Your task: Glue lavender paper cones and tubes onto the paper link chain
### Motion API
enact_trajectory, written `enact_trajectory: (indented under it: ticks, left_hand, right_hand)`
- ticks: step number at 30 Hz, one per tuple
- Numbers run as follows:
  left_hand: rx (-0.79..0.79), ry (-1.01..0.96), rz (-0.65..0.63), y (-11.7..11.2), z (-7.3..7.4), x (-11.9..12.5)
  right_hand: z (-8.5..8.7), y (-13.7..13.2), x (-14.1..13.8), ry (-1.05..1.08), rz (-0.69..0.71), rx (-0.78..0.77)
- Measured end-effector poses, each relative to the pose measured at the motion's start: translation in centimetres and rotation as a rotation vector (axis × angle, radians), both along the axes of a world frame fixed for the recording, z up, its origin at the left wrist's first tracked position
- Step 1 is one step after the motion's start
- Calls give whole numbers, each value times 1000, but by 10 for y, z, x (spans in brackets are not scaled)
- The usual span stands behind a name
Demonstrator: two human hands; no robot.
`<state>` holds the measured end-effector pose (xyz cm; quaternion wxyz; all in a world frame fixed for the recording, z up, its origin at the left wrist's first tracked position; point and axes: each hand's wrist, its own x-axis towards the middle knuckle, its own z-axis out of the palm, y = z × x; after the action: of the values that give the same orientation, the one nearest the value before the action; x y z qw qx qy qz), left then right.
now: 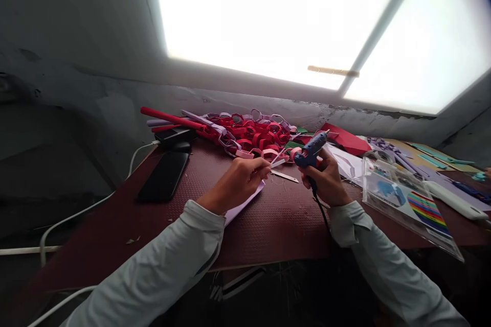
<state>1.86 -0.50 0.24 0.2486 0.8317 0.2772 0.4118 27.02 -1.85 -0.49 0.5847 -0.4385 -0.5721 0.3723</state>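
My left hand (243,181) is closed, fingertips pinched on a pale paper strip (279,162) that sticks out to the right. In my right hand (328,179) is a blue glue gun (311,150), its nozzle tilted up and to the right, its black cord (321,209) hanging below. Just beyond both hands lies a heaped paper chain (253,138) of red, pink and lilac loops. A thin flat blade-like strip (284,177) rests on the table between the hands. Under my left wrist is a lilac paper sheet (245,203), partly covered.
A black phone (164,176) lies at left, near rolled red paper (172,118) and a white cable (130,163). On the right are a clear plastic package (410,204), a white-handled tool (456,200) and red paper (345,139). The brown table (268,240) has its edge close to me.
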Motion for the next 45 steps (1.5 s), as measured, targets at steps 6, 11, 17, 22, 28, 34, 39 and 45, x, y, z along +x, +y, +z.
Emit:
enact_trajectory:
  ticks: [6, 11, 17, 22, 28, 34, 39, 45]
  left_hand:
    - [-165, -12, 3, -6, -7, 3]
    - [-269, -47, -47, -7, -7, 5]
    - [-336, -56, -58, -7, -4, 3]
    - [-407, -84, -92, -9, -2, 4]
    - [-569, -152, -204, -12, -1, 6]
    - [-670, -200, -264, -12, 0, 8]
    - [-682, -223, -254, -13, 0, 9]
    - [-704, -214, -257, -12, -2, 9]
  right_hand:
    - [-20, 7, -24, 23, -65, 47]
    - [-21, 2, -26, -24, -91, 96]
    - [-22, 0, -27, -79, -142, 168]
    - [-23, -1, -26, -79, -159, 193]
    - [-20, -2, -27, -46, -89, 109]
    - [-20, -2, -25, -32, -35, 34]
    - [-22, -2, -25, -22, -47, 46]
    - [-21, -3, -28, -37, -99, 70]
